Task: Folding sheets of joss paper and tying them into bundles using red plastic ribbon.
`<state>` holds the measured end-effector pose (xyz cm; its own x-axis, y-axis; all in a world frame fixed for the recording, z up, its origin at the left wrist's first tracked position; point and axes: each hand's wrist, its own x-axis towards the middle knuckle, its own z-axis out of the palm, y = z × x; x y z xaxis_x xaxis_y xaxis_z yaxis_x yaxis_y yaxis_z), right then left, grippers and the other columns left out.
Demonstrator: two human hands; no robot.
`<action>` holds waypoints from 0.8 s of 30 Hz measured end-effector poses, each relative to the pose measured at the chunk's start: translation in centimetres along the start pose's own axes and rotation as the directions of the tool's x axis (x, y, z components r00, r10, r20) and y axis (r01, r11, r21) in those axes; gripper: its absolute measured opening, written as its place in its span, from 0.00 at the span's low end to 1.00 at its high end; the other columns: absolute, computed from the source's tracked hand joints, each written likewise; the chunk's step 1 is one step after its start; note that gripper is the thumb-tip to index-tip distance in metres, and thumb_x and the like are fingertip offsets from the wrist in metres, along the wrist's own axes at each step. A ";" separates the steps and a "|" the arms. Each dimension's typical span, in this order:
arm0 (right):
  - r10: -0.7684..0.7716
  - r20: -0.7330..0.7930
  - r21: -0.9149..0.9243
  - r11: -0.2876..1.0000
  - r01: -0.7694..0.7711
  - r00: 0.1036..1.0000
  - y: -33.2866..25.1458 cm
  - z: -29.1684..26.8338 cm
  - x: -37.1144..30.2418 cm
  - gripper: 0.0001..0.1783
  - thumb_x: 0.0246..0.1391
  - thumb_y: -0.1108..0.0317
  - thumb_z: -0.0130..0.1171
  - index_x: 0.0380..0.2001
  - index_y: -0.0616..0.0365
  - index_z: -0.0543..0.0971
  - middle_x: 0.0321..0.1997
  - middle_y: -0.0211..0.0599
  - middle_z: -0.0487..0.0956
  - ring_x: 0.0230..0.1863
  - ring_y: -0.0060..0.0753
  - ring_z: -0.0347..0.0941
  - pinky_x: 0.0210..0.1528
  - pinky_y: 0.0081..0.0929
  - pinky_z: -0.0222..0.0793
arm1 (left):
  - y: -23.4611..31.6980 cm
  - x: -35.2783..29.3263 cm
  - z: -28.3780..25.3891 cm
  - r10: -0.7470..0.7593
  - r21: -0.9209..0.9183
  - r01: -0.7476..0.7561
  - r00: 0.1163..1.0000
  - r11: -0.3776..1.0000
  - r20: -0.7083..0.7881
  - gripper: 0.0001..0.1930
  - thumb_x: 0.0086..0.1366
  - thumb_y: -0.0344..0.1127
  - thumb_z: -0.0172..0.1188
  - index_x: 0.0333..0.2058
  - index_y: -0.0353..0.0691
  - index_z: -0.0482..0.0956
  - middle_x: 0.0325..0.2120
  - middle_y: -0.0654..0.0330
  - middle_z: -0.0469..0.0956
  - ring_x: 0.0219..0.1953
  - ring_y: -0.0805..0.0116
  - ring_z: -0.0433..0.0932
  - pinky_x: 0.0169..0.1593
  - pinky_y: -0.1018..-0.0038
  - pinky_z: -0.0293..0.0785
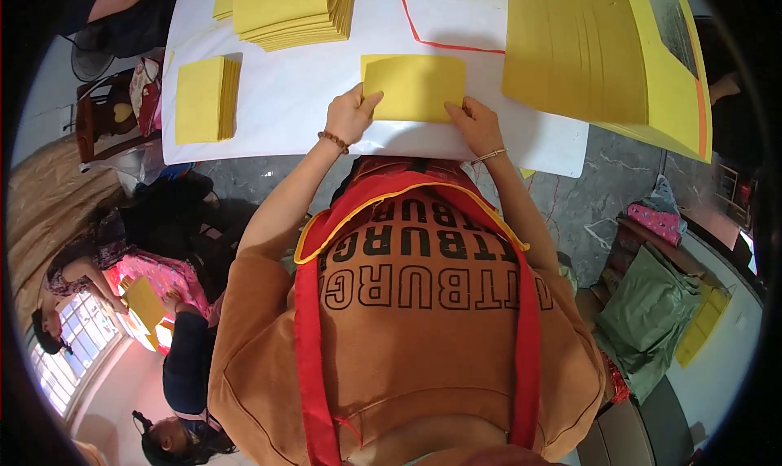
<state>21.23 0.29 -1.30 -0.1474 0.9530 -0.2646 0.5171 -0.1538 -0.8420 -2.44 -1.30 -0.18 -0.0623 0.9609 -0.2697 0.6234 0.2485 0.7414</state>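
A flat yellow rectangle of paper (415,89) lies at the near side of the white table (285,99); whether it is one sheet or a thin stack I cannot tell. My left hand (350,116) grips its left edge, thumb on top. At its lower right corner my right hand (475,127) pinches it the same way, with the fingers partly hidden. A neat stack of yellow paper (199,99) stands to the left of my left hand. Beyond my right hand rises a large pile of yellow sheets (570,50).
Another thick yellow stack (285,10) sits at the back left of the table. A red ribbon (448,47) runs across the tabletop toward the large pile. At the lower left, two people handle yellow paper (145,307). A green sack (652,319) lies at the right.
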 end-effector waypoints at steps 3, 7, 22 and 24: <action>0.051 -0.007 -0.020 0.998 -0.051 0.999 -0.1 0.2 0.5 0.20 0.46 0.55 0.53 0.21 0.65 0.71 0.16 0.48 0.70 0.18 0.42 0.66 0.24 0.32 0.61 | -0.2 1.3 0.0 0.013 0.073 -0.012 1.000 0.997 -0.004 0.16 0.58 0.46 0.48 0.28 0.37 0.73 0.17 0.50 0.74 0.23 0.52 0.74 0.27 0.62 0.67; 0.132 -0.069 -0.174 0.974 -0.142 0.989 -0.6 0.8 0.9 0.22 0.48 0.50 0.49 0.22 0.61 0.72 0.21 0.51 0.73 0.25 0.51 0.69 0.29 0.41 0.63 | -0.4 2.5 0.2 -0.019 0.191 0.013 0.999 0.981 0.030 0.15 0.58 0.44 0.48 0.27 0.36 0.72 0.19 0.49 0.75 0.24 0.50 0.74 0.29 0.60 0.68; 0.292 -0.165 -0.329 0.884 -0.332 0.942 -2.2 1.5 1.1 0.21 0.48 0.47 0.45 0.27 0.55 0.75 0.27 0.50 0.76 0.32 0.55 0.71 0.35 0.47 0.65 | -0.8 3.4 -0.3 -0.068 0.027 0.068 0.998 0.997 0.009 0.16 0.56 0.43 0.51 0.36 0.35 0.69 0.19 0.50 0.75 0.25 0.50 0.74 0.29 0.61 0.69; 0.281 -0.185 -0.326 0.887 -0.328 0.942 -2.1 1.6 1.1 0.21 0.48 0.47 0.45 0.27 0.55 0.75 0.26 0.50 0.76 0.31 0.55 0.71 0.35 0.47 0.65 | -0.6 3.4 -0.7 -0.145 -0.009 0.146 0.988 0.989 0.059 0.17 0.55 0.42 0.53 0.38 0.35 0.68 0.22 0.50 0.75 0.26 0.50 0.74 0.29 0.62 0.69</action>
<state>18.60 1.28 -0.56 0.1623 0.9027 -0.3985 0.7817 -0.3641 -0.5063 -3.56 1.92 -1.18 -0.1055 0.9058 -0.4104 0.6007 0.3870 0.6996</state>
